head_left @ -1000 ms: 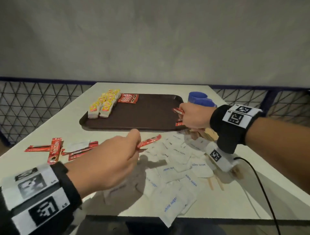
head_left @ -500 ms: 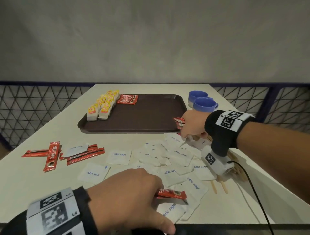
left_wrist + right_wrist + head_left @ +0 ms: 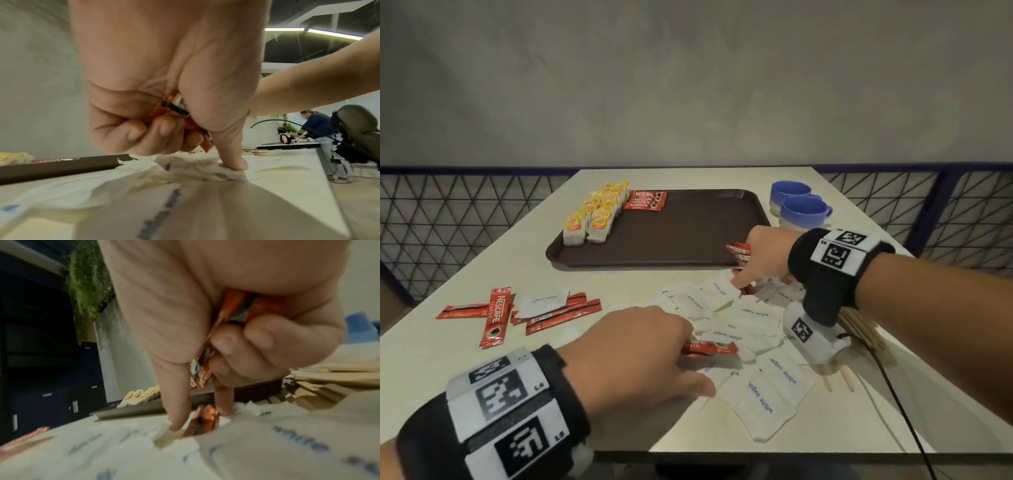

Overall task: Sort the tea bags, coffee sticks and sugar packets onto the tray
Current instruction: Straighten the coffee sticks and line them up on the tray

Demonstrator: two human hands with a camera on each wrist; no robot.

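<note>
My left hand [image 3: 650,353] grips a red coffee stick [image 3: 710,347] [image 3: 185,120] in its curled fingers, and its thumb presses a white sugar packet [image 3: 232,173]. My right hand [image 3: 760,260] holds a few red coffee sticks [image 3: 739,250] [image 3: 224,340] near the brown tray's [image 3: 678,240] front right corner. Its thumb and one finger reach down around another coffee stick [image 3: 205,420] that lies among the white sugar packets [image 3: 756,342]. Yellow tea bags [image 3: 595,216] and a stack of coffee sticks [image 3: 645,200] sit at the tray's far left.
More red coffee sticks [image 3: 517,311] and one sugar packet [image 3: 541,301] lie on the table at the left. Two blue cups [image 3: 801,209] stand right of the tray. Wooden stirrers [image 3: 866,335] lie under my right wrist. A cable [image 3: 904,411] trails off the near edge.
My left hand drew back toward me with its coffee stick and lowered onto the near sugar packets. My right hand dropped from the tray's corner to the packets beside it.
</note>
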